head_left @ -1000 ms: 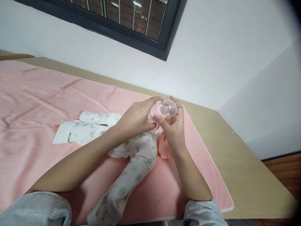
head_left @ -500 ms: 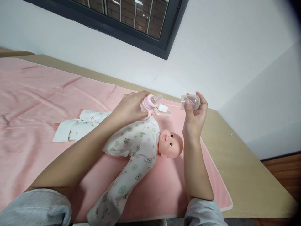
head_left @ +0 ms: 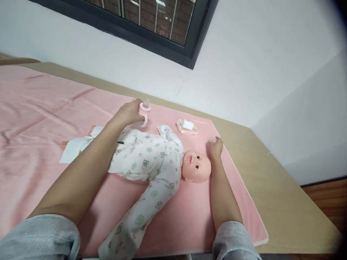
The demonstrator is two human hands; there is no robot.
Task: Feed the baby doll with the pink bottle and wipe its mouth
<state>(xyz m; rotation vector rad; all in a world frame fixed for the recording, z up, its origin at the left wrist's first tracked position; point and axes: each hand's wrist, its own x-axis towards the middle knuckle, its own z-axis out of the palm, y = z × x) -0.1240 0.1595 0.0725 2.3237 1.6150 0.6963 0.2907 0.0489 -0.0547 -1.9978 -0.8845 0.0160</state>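
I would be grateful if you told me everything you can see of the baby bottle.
The baby bottle has a pink collar, a clear, uncovered teat and a curved pink handle on one side. Its lower body looks clear, perhaps plastic, and is partly hidden by the left hand, which grips it. It leans slightly, teat up, beyond the doll; whether it touches the pink blanket is unclear.

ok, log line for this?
left hand: holds pink-handled baby bottle, nipple uncovered | right hand: beside baby doll, grip hidden | baby doll: face up on pink blanket
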